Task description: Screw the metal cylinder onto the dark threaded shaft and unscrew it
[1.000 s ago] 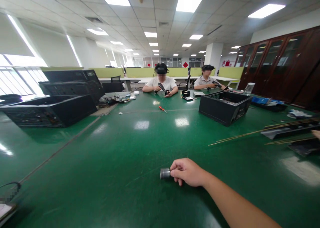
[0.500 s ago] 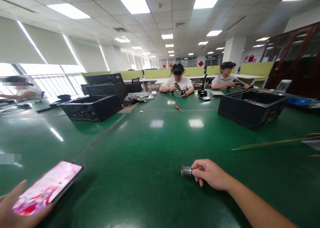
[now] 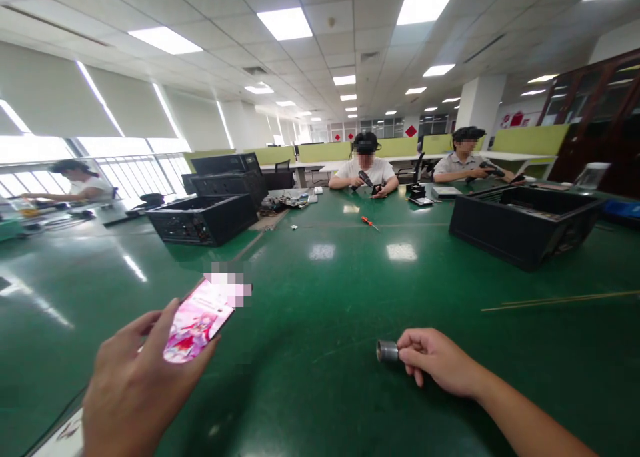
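Note:
My left hand (image 3: 145, 370) is wrapped round a smartphone (image 3: 197, 320) at the lower left, held tilted above the table. Its lit screen shows a pink and red illustration, and the upper end is blurred out. At the lower right, my right hand (image 3: 437, 360) pinches a short metal cylinder (image 3: 387, 351) between thumb and fingers. The cylinder lies on its side at the green tabletop (image 3: 310, 323), its open end facing left. What the cylinder belongs to cannot be made out.
Black computer cases stand at the left (image 3: 210, 220) and right (image 3: 525, 227). An orange screwdriver (image 3: 369, 222) lies mid-table, and thin yellowish rods (image 3: 550, 302) lie at the right. Across the table, two people (image 3: 367, 170) hold tools. Another person (image 3: 83, 183) sits at far left.
My left hand has brought the phone up and to the right, further into view. The right hand keeps its pinch on the cylinder. The whole view has shifted slightly.

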A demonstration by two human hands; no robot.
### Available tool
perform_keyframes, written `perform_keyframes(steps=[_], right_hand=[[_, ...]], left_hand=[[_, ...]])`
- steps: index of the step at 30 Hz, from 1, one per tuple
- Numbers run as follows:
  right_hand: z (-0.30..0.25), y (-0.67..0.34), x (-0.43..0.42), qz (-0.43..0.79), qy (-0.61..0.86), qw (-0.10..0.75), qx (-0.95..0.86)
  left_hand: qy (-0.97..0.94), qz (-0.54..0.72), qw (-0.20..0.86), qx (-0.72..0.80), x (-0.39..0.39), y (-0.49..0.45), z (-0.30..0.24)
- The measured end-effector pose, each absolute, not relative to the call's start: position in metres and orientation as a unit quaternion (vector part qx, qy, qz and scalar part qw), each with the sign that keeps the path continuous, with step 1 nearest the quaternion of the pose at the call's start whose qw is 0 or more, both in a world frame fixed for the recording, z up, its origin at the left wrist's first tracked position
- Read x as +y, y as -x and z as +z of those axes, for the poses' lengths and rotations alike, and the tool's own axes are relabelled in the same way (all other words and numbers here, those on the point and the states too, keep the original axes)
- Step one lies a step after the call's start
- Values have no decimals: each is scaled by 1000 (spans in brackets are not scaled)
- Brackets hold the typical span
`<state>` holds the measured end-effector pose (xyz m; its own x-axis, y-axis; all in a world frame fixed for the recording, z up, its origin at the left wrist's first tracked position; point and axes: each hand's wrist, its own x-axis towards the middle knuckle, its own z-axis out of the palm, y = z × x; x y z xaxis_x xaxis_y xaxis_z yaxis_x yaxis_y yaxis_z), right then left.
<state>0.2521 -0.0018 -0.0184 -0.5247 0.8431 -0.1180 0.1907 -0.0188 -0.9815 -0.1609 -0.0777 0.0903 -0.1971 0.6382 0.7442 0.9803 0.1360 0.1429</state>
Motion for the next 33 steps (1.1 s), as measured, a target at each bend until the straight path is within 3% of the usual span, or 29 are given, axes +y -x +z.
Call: perform_keyframes(steps=[4, 12, 33], right_hand=[[-18, -252, -1, 594, 399, 276, -642], [-19, -252, -2, 595, 395, 278, -643], [-21, -252, 0, 594, 396, 280, -642]], left_hand=[[581, -254, 355, -687, -77, 161, 86], [591, -237, 384, -668, -75, 161, 85], [603, -258, 349, -670, -70, 170, 76]])
